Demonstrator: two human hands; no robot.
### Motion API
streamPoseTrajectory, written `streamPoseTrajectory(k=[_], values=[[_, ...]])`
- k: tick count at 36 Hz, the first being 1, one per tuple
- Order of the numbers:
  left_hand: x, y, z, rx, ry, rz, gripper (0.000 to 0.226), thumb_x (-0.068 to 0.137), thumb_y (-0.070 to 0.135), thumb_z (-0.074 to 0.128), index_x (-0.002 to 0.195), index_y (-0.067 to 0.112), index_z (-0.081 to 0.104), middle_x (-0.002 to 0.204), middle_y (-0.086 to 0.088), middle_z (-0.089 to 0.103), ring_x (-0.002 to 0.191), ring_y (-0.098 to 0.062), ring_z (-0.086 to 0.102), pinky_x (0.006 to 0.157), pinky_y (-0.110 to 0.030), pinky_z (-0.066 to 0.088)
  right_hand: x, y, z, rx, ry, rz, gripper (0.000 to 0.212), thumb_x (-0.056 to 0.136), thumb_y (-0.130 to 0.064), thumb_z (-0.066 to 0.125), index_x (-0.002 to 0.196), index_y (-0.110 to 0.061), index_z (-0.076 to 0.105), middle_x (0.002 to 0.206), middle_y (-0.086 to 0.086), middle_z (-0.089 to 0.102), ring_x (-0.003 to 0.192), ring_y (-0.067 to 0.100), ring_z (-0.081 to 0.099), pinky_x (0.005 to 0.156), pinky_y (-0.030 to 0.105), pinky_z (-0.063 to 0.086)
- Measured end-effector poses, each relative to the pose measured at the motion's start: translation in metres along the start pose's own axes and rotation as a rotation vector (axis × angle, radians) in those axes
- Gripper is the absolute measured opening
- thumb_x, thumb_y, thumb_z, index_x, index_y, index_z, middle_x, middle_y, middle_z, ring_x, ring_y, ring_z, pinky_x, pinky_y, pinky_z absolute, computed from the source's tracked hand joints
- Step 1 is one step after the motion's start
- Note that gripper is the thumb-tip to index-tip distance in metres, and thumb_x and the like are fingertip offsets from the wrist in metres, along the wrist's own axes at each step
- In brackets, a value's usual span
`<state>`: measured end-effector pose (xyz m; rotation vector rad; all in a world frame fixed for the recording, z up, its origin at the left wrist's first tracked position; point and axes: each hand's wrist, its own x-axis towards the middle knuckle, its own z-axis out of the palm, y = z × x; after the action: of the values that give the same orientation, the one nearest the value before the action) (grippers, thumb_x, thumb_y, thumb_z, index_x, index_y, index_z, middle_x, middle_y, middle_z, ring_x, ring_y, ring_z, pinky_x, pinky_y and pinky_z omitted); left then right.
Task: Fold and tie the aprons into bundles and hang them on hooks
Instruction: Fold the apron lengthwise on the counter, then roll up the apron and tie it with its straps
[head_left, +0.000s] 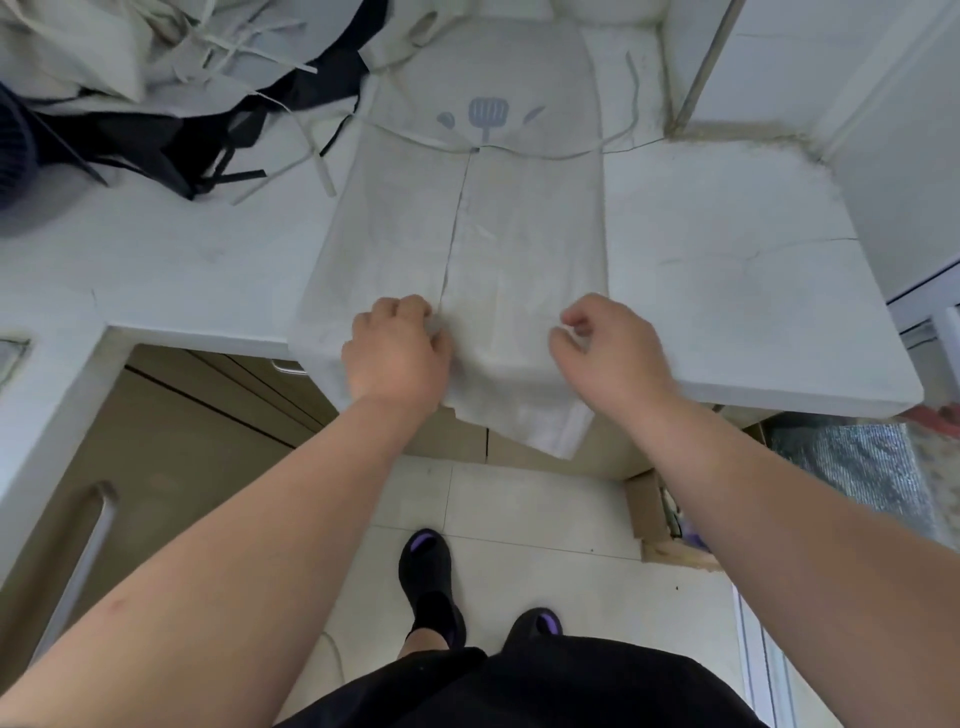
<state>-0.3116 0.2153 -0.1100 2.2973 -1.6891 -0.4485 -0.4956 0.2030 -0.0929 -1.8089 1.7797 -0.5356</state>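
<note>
A cream cloth apron (519, 244) printed with a blue-grey spatula motif (488, 115) is lying flat on the white stone counter (727, 270). Its two side flaps are folded inward and meeting along a seam running down just left of its middle. Its bib end is pointing toward the back wall, and its lower hem is hanging over the counter's front edge. A thin cream tie strap (550, 155) is curving across it just below the motif.

The left hand (397, 353) is resting on the apron at the near end of that seam, right at the counter's edge, with its fingers curling down into the cloth. The right hand (608, 348) is hovering over the right flap near the apron's right edge, thumb and fingers loosely curled; whether it is pinching any cloth cannot be told. The two hands are sitting apart, with a strip of apron showing between them.

To the right of the apron, a broad stretch of counter surface is showing up to its rounded corner. To the left, a narrower strip is separating the apron from a heap of cream and black aprons (156, 78), whose loose straps are trailing toward it. Below the overhang, brown cabinet doors (197, 441) are facing a pale tiled floor (519, 525), where the person's black sandals (428, 571) are standing.
</note>
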Motion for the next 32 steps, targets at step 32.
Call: streamPoseTrajectory(k=[32], values=[[0.038,0.016,-0.017,0.265,-0.286,0.123,0.019,0.097,0.034,0.039,0.093,0.017,0.048,0.102,-0.004,0.058,0.091,-0.024,0.039,0.078,-0.036,0.030,0.046,-0.027,0.022,-0.229,-0.422,0.072,0.069,0.083,-0.055,0.062,0.139,-0.025,0.037,0.133,0.003,0.050,0.117,0.024,0.052,0.085,0.031,0.040]])
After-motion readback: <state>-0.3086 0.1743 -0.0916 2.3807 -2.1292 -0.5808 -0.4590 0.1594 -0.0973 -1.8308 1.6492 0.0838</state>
